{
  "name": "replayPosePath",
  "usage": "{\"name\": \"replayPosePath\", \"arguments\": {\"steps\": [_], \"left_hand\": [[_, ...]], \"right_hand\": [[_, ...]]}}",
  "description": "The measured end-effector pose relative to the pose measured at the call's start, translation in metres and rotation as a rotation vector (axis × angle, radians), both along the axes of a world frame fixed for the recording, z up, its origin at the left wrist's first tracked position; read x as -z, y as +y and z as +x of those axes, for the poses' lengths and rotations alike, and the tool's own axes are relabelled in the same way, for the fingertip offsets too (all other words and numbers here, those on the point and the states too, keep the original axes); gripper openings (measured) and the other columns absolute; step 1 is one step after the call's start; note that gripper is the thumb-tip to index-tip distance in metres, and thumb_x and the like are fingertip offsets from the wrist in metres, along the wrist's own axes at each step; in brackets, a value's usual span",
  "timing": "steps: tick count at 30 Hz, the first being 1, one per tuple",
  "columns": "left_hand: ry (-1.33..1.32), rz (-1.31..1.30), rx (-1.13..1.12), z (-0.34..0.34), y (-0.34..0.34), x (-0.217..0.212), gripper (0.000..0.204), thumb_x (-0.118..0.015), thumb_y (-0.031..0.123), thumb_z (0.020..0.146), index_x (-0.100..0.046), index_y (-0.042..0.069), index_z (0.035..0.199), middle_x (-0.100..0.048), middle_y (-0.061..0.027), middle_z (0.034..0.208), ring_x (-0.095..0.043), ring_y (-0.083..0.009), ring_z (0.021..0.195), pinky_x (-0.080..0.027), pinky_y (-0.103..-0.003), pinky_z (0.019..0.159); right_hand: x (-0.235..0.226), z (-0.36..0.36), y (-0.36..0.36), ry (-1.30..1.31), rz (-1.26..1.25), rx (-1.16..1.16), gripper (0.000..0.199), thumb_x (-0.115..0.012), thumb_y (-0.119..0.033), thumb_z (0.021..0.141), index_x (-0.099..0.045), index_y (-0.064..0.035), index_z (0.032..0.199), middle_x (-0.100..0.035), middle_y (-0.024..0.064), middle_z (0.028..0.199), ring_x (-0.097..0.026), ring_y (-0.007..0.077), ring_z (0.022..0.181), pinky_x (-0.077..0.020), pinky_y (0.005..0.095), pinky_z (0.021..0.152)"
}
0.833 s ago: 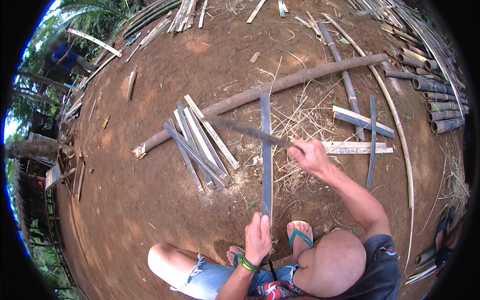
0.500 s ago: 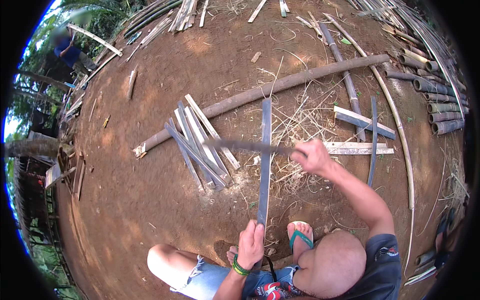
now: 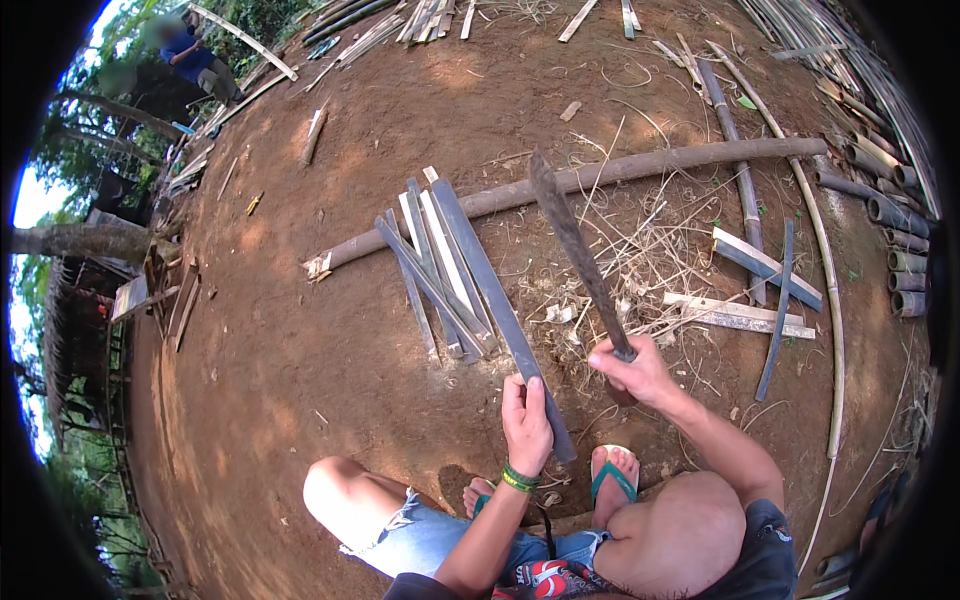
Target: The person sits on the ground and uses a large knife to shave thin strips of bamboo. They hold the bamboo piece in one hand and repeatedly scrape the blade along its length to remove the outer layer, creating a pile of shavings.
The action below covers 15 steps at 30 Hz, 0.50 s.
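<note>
**Slat held slanting, blade raised beside it**

On the bare earth yard a long pole lies across the ground, with a pile of split slats leaning on it and shavings scattered to the right. The person sits low, feet in sandals.

The work looks like trimming a bamboo slat: it runs from the pile down toward the feet, its near end gripped by the left hand, fingers wrapped tight around it. The right hand is closed on the handle of a machete, blade pointing up and away, clear of the slat. Any cut calls for the blade to meet the slat's edge well above the left fingers.
</note>
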<state>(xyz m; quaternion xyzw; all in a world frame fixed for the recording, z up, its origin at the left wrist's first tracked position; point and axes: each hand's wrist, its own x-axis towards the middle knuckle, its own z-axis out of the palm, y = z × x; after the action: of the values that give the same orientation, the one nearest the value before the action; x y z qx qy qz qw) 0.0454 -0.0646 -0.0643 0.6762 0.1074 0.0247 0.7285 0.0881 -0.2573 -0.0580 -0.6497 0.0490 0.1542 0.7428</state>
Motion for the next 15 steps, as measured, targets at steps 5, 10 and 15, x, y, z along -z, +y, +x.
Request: {"name": "replayPosePath", "arguments": {"steps": [5, 10, 15], "left_hand": [[-0.035, -0.184, -0.009, 0.03, -0.014, -0.005, 0.008, -0.054, 0.018, 0.105, -0.053, 0.01, 0.103, -0.052, 0.0054, 0.087, -0.046, -0.0023, 0.077, -0.039, -0.021, 0.065], [-0.007, -0.206, 0.04, 0.027, -0.012, -0.021, 0.004, -0.056, 0.012, 0.103, -0.054, 0.009, 0.104, -0.054, 0.003, 0.084, -0.049, -0.0051, 0.074, -0.042, -0.022, 0.065], [0.152, -0.837, 0.425, 0.01, 0.04, -0.055, 0.094, -0.013, 0.072, 0.098, -0.06, -0.003, 0.131, -0.055, -0.011, 0.104, -0.049, -0.0217, 0.086, -0.04, -0.038, 0.079]], "right_hand": [[0.006, -0.025, 0.009, 0.001, -0.215, -0.127, 0.03, -0.082, -0.029, 0.083, -0.077, -0.004, 0.099, -0.05, -0.0093, 0.057, -0.042, 0.0022, 0.053, -0.0284, 0.0251, 0.048], [-0.009, -0.012, 0.0, 0.07, -0.07, -0.191, 0.025, -0.084, -0.024, 0.082, -0.076, -0.0032, 0.093, -0.059, -0.0052, 0.064, -0.049, 0.0044, 0.057, -0.0339, 0.0236, 0.05], [-0.026, 0.024, -0.05, -0.103, -0.145, -0.488, 0.028, -0.086, -0.027, 0.078, -0.076, -0.004, 0.092, -0.057, -0.0048, 0.065, -0.05, 0.005, 0.06, -0.0358, 0.0258, 0.054]]}}
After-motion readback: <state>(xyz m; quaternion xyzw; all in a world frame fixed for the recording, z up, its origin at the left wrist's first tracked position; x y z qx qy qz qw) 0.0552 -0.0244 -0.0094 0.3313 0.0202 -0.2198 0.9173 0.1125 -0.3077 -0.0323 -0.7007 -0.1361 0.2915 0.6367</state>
